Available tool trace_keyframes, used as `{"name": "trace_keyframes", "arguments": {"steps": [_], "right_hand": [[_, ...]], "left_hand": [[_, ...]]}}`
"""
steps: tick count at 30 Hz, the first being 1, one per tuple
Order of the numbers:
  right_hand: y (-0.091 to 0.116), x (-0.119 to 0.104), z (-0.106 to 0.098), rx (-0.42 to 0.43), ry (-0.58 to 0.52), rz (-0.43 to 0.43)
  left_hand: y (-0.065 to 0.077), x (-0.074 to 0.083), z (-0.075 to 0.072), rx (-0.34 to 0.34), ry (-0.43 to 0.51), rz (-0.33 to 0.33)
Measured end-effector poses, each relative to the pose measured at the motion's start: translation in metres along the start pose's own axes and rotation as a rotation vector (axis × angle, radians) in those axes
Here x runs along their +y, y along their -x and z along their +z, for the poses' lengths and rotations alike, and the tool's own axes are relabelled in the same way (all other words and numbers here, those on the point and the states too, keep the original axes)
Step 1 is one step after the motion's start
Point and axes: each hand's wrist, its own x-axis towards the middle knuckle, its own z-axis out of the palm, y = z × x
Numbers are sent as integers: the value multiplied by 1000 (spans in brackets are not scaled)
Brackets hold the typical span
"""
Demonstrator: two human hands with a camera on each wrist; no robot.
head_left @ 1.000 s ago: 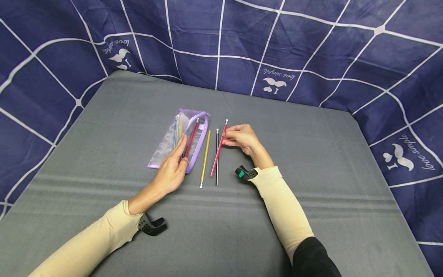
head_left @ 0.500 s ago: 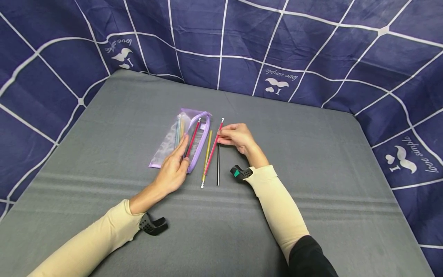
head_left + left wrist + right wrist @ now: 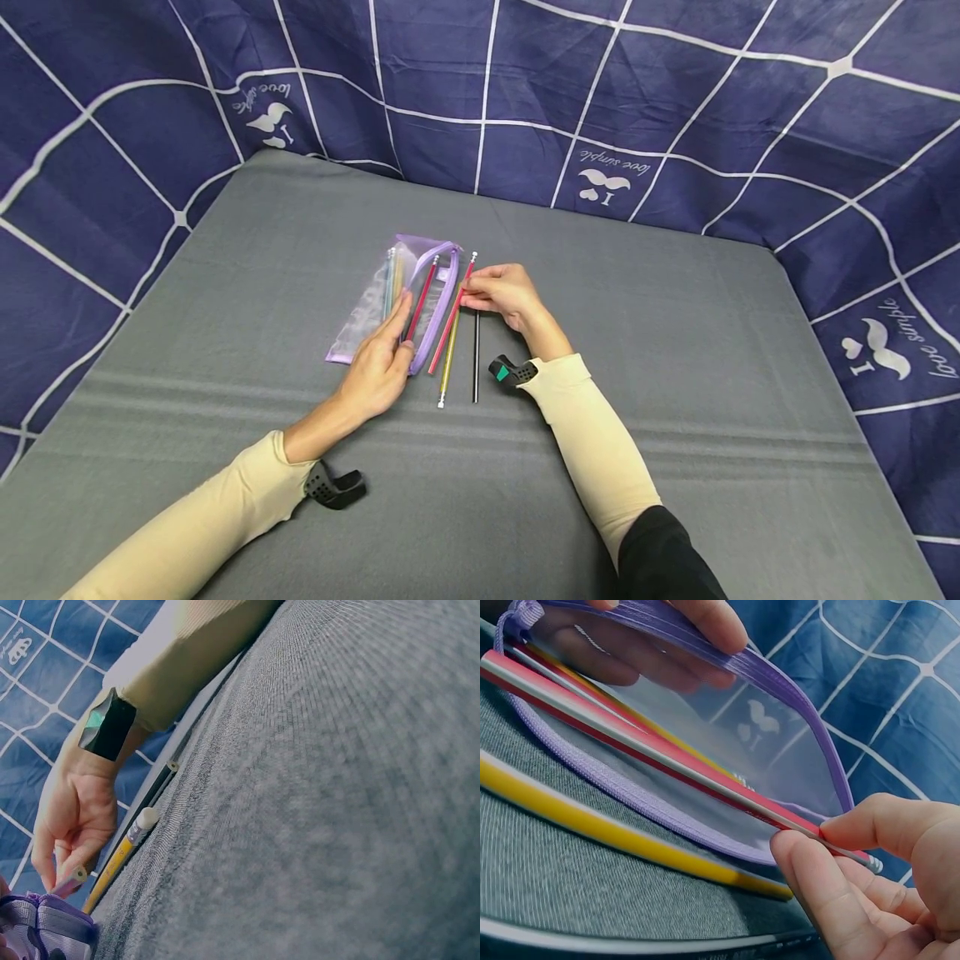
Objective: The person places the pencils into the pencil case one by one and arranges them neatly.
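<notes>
My left hand point(image 3: 377, 367) holds the upper zip edge of a see-through purple pencil case point(image 3: 352, 333), its mouth gaping to the right. In the right wrist view, the left fingers show through the clear side under the purple zip point(image 3: 780, 686). Between thumb and fingers, my right hand point(image 3: 510, 296) pinches a red pencil point(image 3: 442, 342) near its eraser end, slanting along the mouth. Inside the case lie another red pencil point(image 3: 423, 298) and a few paler ones point(image 3: 391, 279). A yellow pencil point(image 3: 447, 367) lies just right of the case, partly overlapped by the held pencil.
A black pencil point(image 3: 476, 358) lies on the grey cloth-covered table point(image 3: 637, 333), right of the yellow one. Blue curtains point(image 3: 435, 67) with white lines hang around the back and sides. Each wrist carries a black camera mount point(image 3: 335, 487).
My right hand has carried the red pencil leftward, from over the black pencil, across the yellow one, to the case's mouth. My left hand keeps its hold on the case.
</notes>
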Motion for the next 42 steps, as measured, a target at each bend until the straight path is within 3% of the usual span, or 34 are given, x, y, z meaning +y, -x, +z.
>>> {"name": "trace_keyframes", "arguments": {"steps": [17, 42], "right_hand": [[-6, -1, 18, 24, -32, -30], [-4, 4, 36, -17, 5, 5]], "left_hand": [[0, 1, 0, -5, -9, 8], [0, 2, -1, -4, -27, -3]]}}
